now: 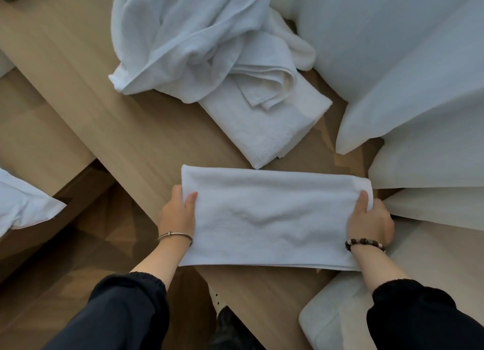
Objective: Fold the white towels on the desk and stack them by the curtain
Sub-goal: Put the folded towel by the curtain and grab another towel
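Two hands work one towel, each taking a short end so the cloth stays taut and square for the next fold. The left hand (pixel 178 213) pinches its end with the thumb laid on top and the fingers tucked out of sight beneath the edge. Its forearm reaches in from below, with a metal bangle (pixel 174 235) at the wrist.

Beyond it, at the back of the desk (pixel 117 114), lies a crumpled heap (pixel 188 40) of white towels not yet folded, probably kept there to leave working room at the near edge.

The towel in hand (pixel 272 218) lies flat across the desk's near corner as a long band, apparently already doubled lengthwise, with shallow wrinkles in its middle. Just behind it a folded towel (pixel 267 124) rests partly under the heap, probably the start of the stack.

The right hand (pixel 369 218) mirrors the left: thumb on top, fingers curled round the end from below, a beaded bracelet (pixel 364 243) at the wrist.

Furthest right hang or lie large white folds (pixel 392 61); I cannot tell whether they are curtain or bedding. With both ends gripped alike, bringing one end over to the other looks like the step in hand.
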Available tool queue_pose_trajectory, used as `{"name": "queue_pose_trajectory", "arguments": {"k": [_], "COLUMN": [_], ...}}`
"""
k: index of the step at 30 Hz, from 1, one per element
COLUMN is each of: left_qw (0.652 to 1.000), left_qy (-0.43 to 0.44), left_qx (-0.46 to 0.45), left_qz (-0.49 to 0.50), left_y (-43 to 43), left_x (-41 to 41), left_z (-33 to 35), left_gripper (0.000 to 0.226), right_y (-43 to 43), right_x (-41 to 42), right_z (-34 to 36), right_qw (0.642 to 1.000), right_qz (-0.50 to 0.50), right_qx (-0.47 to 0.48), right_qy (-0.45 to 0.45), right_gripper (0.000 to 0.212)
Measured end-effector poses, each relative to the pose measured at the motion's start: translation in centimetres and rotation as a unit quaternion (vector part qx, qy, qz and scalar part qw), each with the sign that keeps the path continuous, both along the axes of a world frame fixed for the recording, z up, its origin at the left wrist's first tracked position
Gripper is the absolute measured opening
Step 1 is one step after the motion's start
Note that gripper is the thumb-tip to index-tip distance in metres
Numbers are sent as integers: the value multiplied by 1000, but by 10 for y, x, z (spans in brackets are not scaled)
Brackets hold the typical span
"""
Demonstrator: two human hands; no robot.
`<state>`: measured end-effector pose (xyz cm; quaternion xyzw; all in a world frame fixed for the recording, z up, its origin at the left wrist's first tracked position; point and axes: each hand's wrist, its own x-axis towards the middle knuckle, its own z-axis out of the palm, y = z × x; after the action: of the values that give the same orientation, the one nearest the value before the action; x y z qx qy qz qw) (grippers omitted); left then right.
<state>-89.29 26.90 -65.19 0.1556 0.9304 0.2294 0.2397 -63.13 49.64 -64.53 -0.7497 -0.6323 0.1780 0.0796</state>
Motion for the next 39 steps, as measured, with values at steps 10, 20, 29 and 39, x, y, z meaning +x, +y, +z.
{"name": "queue_pose_trajectory", "arguments": {"k": [10, 20, 29, 39], "left_qw": [955, 901, 924, 902], "left_qy": [227, 200, 142, 159], "left_qx": [-14, -124, -188, -130], "left_qz": [-189, -365, -302, -380], "left_y": [23, 22, 20, 61], "left_x": [18, 49, 40, 31], "left_z": [17, -24, -19, 117], "left_gripper": [75, 63, 66, 71], "right_y": [-17, -44, -28, -44], "right_x": [-20, -35, -13, -93], "right_z": [14, -22, -21, 111], "right_qw": [983, 883, 888, 888], "right_qz": [136, 437, 402, 433], "right_qx": [91, -45, -76, -64], "right_qy": [-87, -167, -208, -139], "right_gripper": [46, 64, 66, 69]}}
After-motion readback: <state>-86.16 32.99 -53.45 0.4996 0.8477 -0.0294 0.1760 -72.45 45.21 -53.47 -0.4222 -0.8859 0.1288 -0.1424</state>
